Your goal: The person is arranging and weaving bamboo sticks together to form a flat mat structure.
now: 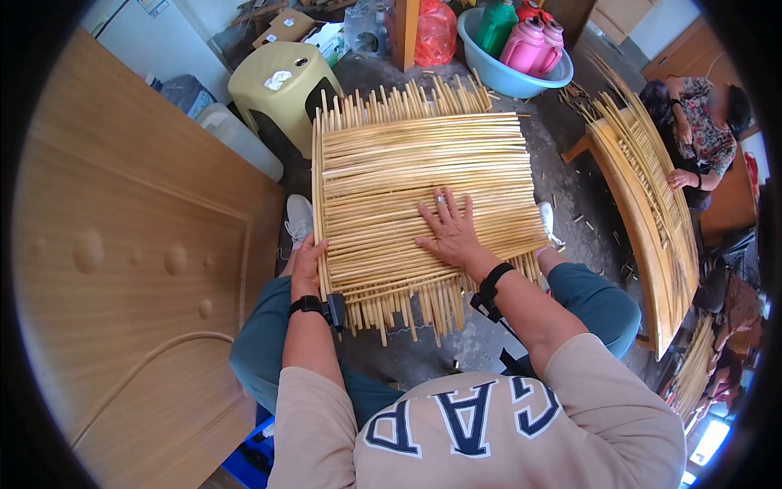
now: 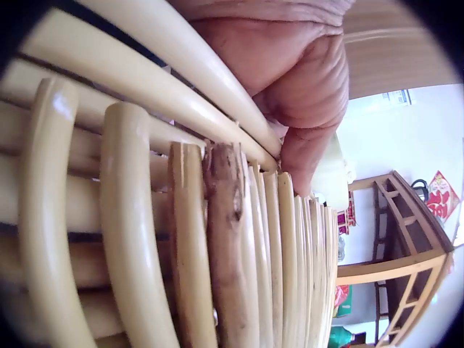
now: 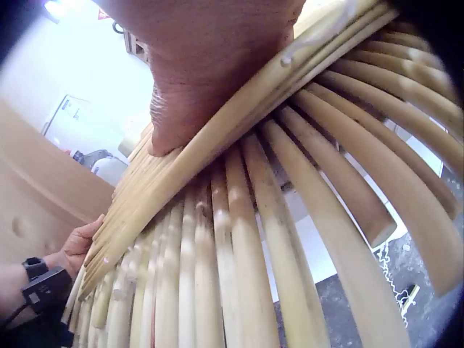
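A layer of thin pale sticks (image 1: 423,163) lies crosswise over others whose ends stick out at top and bottom, in the head view. My right hand (image 1: 450,234) rests flat on the layer with fingers spread. At the left edge my left hand (image 1: 306,262) grips the long outer sticks, thumb on top. In the left wrist view that hand (image 2: 290,72) bends over the outer sticks beside a row of stick ends (image 2: 225,239). The right wrist view shows my right hand (image 3: 210,65) on the upper sticks; its fingertips are hidden.
A yellow stool (image 1: 273,81) and a blue basin (image 1: 513,73) with pink and green bottles stand beyond the sticks. A wooden panel (image 1: 147,244) rises at the left. At the right, a person (image 1: 705,122) handles sticks on a long wooden bench (image 1: 652,285).
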Action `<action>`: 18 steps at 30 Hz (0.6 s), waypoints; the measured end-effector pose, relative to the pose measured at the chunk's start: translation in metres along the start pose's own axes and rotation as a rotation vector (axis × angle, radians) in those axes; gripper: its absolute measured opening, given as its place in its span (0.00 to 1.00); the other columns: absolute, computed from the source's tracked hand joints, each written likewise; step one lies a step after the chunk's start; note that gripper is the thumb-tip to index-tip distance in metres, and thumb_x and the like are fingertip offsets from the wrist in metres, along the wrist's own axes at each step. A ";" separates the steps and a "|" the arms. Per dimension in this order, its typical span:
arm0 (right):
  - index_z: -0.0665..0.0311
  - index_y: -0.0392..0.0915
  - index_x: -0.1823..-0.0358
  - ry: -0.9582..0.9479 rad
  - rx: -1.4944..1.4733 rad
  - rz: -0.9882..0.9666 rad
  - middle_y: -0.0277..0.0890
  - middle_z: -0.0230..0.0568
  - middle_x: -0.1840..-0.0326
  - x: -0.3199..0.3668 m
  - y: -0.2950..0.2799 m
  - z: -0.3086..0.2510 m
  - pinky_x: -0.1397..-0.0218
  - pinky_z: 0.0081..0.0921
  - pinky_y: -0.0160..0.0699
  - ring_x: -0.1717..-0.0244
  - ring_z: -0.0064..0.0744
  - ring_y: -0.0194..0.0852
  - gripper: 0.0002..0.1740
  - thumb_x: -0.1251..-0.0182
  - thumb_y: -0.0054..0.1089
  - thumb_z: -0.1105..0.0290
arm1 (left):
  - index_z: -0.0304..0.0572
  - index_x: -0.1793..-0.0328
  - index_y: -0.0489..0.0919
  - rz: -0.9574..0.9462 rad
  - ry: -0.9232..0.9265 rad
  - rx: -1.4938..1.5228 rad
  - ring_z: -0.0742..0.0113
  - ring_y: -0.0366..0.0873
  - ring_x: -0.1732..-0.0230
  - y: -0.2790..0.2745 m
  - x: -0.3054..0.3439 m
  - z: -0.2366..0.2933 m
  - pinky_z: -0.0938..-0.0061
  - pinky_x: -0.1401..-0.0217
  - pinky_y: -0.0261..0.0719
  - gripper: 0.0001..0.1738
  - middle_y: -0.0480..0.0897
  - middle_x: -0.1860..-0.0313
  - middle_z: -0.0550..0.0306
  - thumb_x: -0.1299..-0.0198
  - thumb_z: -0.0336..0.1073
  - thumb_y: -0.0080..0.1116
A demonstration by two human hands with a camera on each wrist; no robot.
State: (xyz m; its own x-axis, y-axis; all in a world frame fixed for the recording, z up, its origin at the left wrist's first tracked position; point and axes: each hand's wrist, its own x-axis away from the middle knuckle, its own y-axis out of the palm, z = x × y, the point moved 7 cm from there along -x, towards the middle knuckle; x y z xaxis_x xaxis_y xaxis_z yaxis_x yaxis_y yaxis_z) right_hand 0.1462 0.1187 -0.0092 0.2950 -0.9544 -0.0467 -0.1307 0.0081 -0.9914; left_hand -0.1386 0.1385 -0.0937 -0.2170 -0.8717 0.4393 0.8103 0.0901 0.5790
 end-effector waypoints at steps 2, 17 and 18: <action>0.48 0.50 0.31 -0.004 0.005 -0.003 0.39 0.55 0.28 0.001 0.002 0.000 0.34 0.63 0.16 0.26 0.51 0.24 0.39 0.40 0.34 0.36 | 0.37 0.44 0.69 0.017 0.000 -0.032 0.60 0.77 0.56 0.000 0.002 0.001 0.65 0.55 0.78 0.17 0.77 0.53 0.50 0.41 0.26 0.48; 0.51 0.47 0.30 0.067 -0.150 0.020 0.39 0.55 0.28 0.002 -0.011 0.017 0.32 0.59 0.22 0.27 0.51 0.30 0.41 0.40 0.38 0.38 | 0.38 0.34 0.59 0.159 0.146 -0.330 0.63 0.73 0.49 0.004 0.007 0.009 0.71 0.49 0.72 0.27 0.74 0.48 0.49 0.40 0.27 0.48; 0.52 0.47 0.30 0.088 -0.182 0.050 0.40 0.55 0.29 0.001 -0.015 0.023 0.31 0.56 0.24 0.27 0.50 0.30 0.41 0.41 0.40 0.39 | 0.38 0.34 0.59 0.132 0.141 -0.336 0.63 0.73 0.49 0.011 0.008 0.011 0.71 0.49 0.72 0.27 0.74 0.48 0.49 0.40 0.27 0.48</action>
State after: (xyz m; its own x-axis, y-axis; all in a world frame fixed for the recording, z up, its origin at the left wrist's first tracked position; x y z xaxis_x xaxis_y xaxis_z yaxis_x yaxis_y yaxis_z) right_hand 0.1705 0.1241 0.0026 0.2012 -0.9766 -0.0765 -0.3140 0.0096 -0.9494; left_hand -0.1379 0.1378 -0.0762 -0.0409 -0.9229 0.3828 0.9646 0.0635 0.2560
